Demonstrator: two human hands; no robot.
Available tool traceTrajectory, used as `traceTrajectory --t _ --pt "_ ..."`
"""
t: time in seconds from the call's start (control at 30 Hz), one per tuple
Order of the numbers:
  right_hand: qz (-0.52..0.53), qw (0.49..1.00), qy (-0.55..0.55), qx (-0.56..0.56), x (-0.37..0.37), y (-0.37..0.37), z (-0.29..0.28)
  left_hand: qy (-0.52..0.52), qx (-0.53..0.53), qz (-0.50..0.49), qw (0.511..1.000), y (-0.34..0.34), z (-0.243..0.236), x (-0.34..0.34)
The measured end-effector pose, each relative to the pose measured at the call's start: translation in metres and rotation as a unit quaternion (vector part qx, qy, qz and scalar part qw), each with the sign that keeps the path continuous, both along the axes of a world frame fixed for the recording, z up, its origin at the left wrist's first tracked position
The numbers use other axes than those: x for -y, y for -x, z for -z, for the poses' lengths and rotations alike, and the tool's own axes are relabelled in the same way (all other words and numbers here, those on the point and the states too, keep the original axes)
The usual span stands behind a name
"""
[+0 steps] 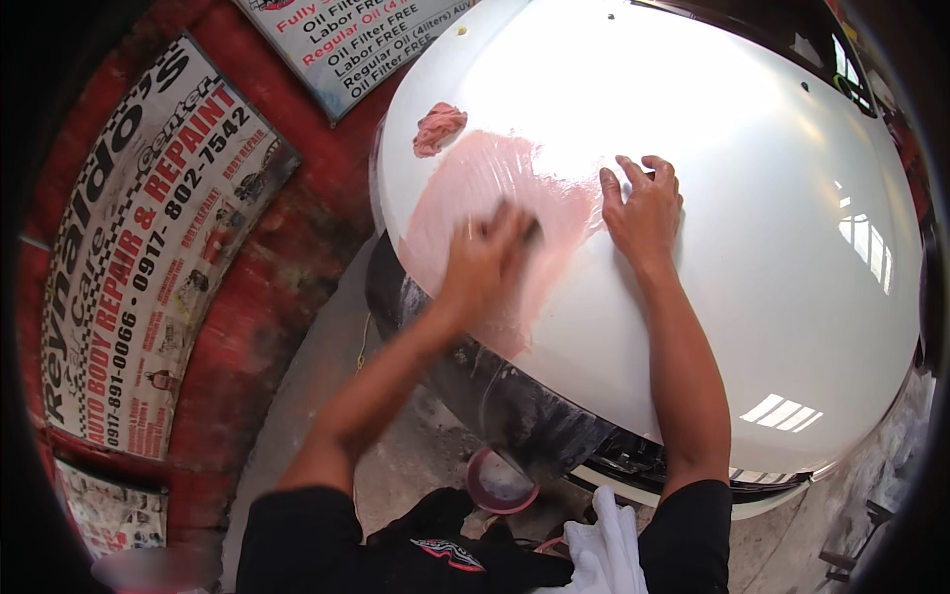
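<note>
A white car hood [752, 327] spreads out before me, with a smooth pinkish patch [564, 213] on its left part that looks like body filler, wet and shiny in places. My left hand [490, 257], smeared by motion, is closed over a small dark block [534, 233] on that patch. Most of the block is hidden under the fingers, so its exact kind is unclear. At the patch's right edge, my right hand [643, 208] rests on the hood with its fingers apart, holding nothing. A crumpled pink cloth [439, 129] lies on the hood beyond my left hand.
Below the hood's front edge are a dark bumper area [524, 406] and a reddish bucket [502, 483] on the floor. A white cloth [606, 544] hangs against my dark shirt. Printed sign boards [158, 257] stand along a red wall [267, 297] at the left.
</note>
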State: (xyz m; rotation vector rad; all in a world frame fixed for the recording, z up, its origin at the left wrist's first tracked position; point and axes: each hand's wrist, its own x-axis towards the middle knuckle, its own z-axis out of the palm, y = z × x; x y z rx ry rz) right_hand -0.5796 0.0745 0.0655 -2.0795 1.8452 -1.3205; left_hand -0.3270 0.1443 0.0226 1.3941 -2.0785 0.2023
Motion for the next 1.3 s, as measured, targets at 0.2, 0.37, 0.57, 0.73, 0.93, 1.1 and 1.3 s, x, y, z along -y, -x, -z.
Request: traceTrajectory --t 0.2,0.37,0.57,0.73,0.93,1.1,1.3 --pt "-0.046 0.998 -0.015 0.026 -0.018 -0.036 -0.012 -0.074 0.021 -0.195 0.978 -0.076 -0.056 0.062" --pt "-0.009 1.0 -0.01 0.022 -0.001 -0.003 0.002 0.029 0.001 0.0 1.0 -0.02 -0.003 -0.011" --pt "-0.024 1.0 0.01 0.012 -0.012 -0.025 -0.007 0.013 0.029 -0.045 0.998 -0.083 -0.025 0.012" --pt "-0.029 0.999 0.019 0.018 -0.011 -0.012 0.002 -0.014 0.006 -0.136 0.991 -0.056 -0.007 0.002" --pt "-0.025 0.999 0.03 0.002 -0.009 -0.009 0.004 0.071 0.034 -0.175 0.981 -0.065 0.023 -0.058" --pt "-0.018 1.0 -0.005 -0.014 -0.014 -0.022 -0.002 0.003 0.003 -0.303 0.953 -0.093 0.017 -0.027" --pt "-0.012 0.999 0.002 -0.03 -0.007 -0.022 -0.01 -0.011 -0.055 -0.149 0.987 -0.075 0.01 -0.061"
